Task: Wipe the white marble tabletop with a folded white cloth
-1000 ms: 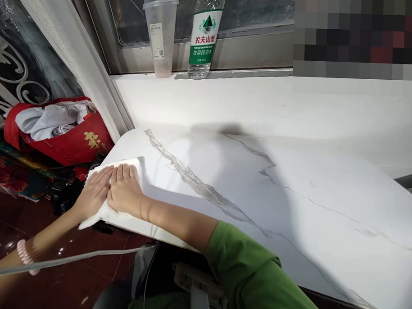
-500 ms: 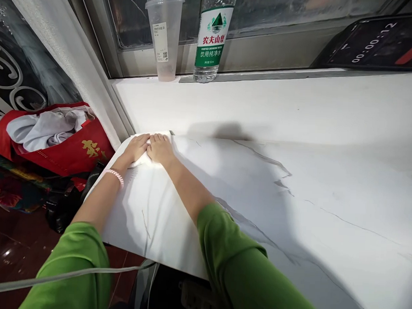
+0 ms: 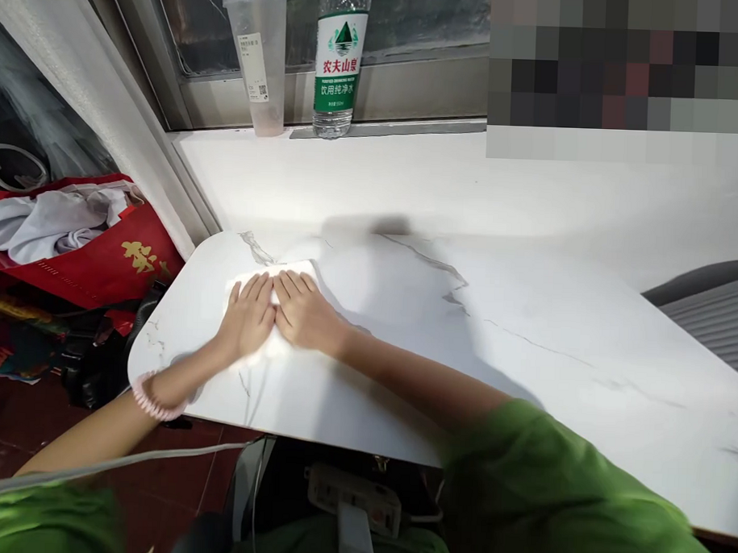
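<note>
A white cloth (image 3: 302, 269) lies flat on the white marble-patterned table (image 3: 402, 374), near its left end. My left hand (image 3: 246, 319) presses on the cloth with fingers stretched forward, a pink coil band around its wrist. Beside it, my right hand (image 3: 304, 310) also rests flat on the cloth, fingers extended. The two hands touch or nearly touch at the thumbs. Much of the cloth is hidden beneath them.
On the ledge behind stand a lidded plastic cup (image 3: 258, 71) and a water bottle (image 3: 338, 74). A red bag (image 3: 103, 259) of clothes is at left. A pale cable (image 3: 157, 456) crosses in front; a power strip (image 3: 355, 498) sits below the table edge. The upper right is pixelated.
Both hands have drawn the cloth from the table's far left corner back toward me and slightly right. The camera view has shifted a little right.
</note>
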Motion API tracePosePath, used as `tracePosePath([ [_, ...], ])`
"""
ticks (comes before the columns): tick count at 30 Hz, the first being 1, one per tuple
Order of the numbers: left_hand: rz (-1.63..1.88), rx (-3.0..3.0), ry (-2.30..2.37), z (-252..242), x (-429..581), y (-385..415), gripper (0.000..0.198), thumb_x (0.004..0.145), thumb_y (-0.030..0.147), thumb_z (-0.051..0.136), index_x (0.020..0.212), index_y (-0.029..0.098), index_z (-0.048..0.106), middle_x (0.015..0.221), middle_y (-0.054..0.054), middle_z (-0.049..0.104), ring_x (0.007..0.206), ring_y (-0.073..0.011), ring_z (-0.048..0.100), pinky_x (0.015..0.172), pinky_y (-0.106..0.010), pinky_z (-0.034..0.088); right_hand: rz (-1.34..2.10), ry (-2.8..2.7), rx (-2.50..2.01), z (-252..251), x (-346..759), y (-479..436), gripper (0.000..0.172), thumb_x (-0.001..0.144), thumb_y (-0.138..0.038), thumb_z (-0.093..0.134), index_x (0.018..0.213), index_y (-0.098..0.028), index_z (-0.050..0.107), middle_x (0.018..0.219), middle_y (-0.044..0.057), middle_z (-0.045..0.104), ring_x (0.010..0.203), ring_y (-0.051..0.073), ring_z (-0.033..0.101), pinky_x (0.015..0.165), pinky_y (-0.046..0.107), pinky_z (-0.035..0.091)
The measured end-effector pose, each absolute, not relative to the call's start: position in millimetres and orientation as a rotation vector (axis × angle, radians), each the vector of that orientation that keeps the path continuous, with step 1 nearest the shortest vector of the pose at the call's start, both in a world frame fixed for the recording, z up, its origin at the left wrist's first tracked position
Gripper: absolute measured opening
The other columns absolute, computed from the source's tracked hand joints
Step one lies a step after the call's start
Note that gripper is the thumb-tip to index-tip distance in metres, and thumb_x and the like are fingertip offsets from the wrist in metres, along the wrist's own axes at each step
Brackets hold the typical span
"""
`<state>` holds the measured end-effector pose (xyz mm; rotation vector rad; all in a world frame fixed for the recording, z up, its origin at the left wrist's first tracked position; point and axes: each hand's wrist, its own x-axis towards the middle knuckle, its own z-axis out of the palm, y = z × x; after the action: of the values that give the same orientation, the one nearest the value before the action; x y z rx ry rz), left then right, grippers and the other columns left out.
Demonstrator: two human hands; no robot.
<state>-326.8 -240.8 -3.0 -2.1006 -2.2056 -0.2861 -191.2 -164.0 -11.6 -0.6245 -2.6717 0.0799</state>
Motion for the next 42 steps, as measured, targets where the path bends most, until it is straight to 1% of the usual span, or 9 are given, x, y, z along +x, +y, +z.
tracePosePath([
  [3, -0.306, -2.158, -2.137, -3, -284, -292, 0.057, 0.094, 0.022, 0.028, 0.147, 0.003, 0.036, 0.154, -0.019, 0.038, 0.145, -0.0303, 0.03, 0.119, -0.054, 0.02, 0.059, -2.66, -0.55, -15, -145, -211, 0.058, 0.094, -0.026, 0.035, 0.14, 0.009, 0.044, 0.146, 0.028, 0.044, 0.139, 0.038, 0.038, 0.117, 0.054, 0.024],
  [8, -0.288, -2.282, -2.101, 3, -251, -313, 0.056, 0.094, 0.02, 0.027, 0.148, 0.006, 0.035, 0.154, -0.016, 0.038, 0.147, -0.0281, 0.027, 0.12, -0.052, 0.019, 0.048, -2.691, -0.61, -17, -107, -236, 0.058, 0.095, -0.026, 0.033, 0.141, 0.009, 0.043, 0.147, 0.029, 0.043, 0.14, 0.039, 0.035, 0.116, 0.055, 0.025],
  [11, -0.232, -2.33, -2.141, 7, -259, -275, 0.056, 0.093, 0.018, 0.029, 0.147, 0.006, 0.036, 0.155, -0.017, 0.037, 0.147, -0.0278, 0.027, 0.12, -0.051, 0.019, 0.095, -2.767, -0.744, -13, -118, -205, 0.061, 0.093, -0.027, 0.038, 0.142, 0.009, 0.041, 0.148, 0.029, 0.04, 0.14, 0.039, 0.035, 0.116, 0.054, 0.025],
  [15, -0.154, -2.323, -2.223, 12, -279, -192, 0.052, 0.095, 0.017, 0.029, 0.146, 0.005, 0.035, 0.157, -0.018, 0.033, 0.146, -0.0286, 0.028, 0.12, -0.052, 0.019, 0.09, -2.748, -0.887, -8, -146, -132, 0.056, 0.093, -0.022, 0.036, 0.143, 0.004, 0.042, 0.15, 0.025, 0.042, 0.141, 0.034, 0.036, 0.116, 0.048, 0.025],
  [20, -0.34, -2.242, -2.242, 15, -283, -107, 0.049, 0.098, 0.014, 0.025, 0.143, 0.004, 0.038, 0.154, -0.016, 0.039, 0.143, -0.0252, 0.032, 0.121, -0.045, 0.02, 0.094, -2.655, -1.013, -6, -163, -52, 0.052, 0.093, -0.017, 0.033, 0.141, 0.001, 0.044, 0.149, 0.02, 0.045, 0.14, 0.028, 0.037, 0.116, 0.041, 0.022],
  [24, -0.378, -2.147, -2.283, 11, -275, -87, 0.047, 0.098, 0.014, 0.025, 0.141, 0.006, 0.041, 0.153, -0.017, 0.04, 0.143, -0.0273, 0.033, 0.12, -0.048, 0.02, 0.109, -2.636, -0.99, -8, -162, -29, 0.052, 0.094, -0.015, 0.031, 0.142, -0.001, 0.044, 0.15, 0.016, 0.045, 0.14, 0.025, 0.037, 0.117, 0.039, 0.022],
  [27, -0.37, -2.13, -2.268, 7, -266, -95, 0.046, 0.096, 0.014, 0.028, 0.139, 0.01, 0.043, 0.153, -0.015, 0.04, 0.143, -0.0272, 0.034, 0.119, -0.05, 0.022, 0.083, -2.633, -0.958, -11, -152, -34, 0.051, 0.094, -0.016, 0.031, 0.141, -0.002, 0.046, 0.149, 0.017, 0.046, 0.139, 0.026, 0.038, 0.116, 0.041, 0.024],
  [35, -0.369, -2.344, -2.03, -1, -209, -188, 0.05, 0.093, 0.021, 0.032, 0.141, 0.005, 0.04, 0.152, -0.02, 0.04, 0.142, -0.0321, 0.034, 0.116, -0.054, 0.025, 0.014, -2.653, -0.847, -19, -66, -129, 0.055, 0.093, -0.02, 0.033, 0.141, 0.002, 0.046, 0.147, 0.022, 0.047, 0.139, 0.029, 0.039, 0.116, 0.049, 0.028],
  [42, -0.438, -2.592, -1.74, -10, -171, -252, 0.058, 0.089, 0.02, 0.036, 0.145, 0.008, 0.035, 0.153, -0.021, 0.038, 0.149, -0.0288, 0.021, 0.12, -0.056, 0.015, -0.054, -2.656, -0.925, -21, -7, -216, 0.057, 0.094, -0.026, 0.032, 0.144, -0.003, 0.046, 0.152, 0.018, 0.041, 0.144, 0.028, 0.032, 0.118, 0.05, 0.029],
])
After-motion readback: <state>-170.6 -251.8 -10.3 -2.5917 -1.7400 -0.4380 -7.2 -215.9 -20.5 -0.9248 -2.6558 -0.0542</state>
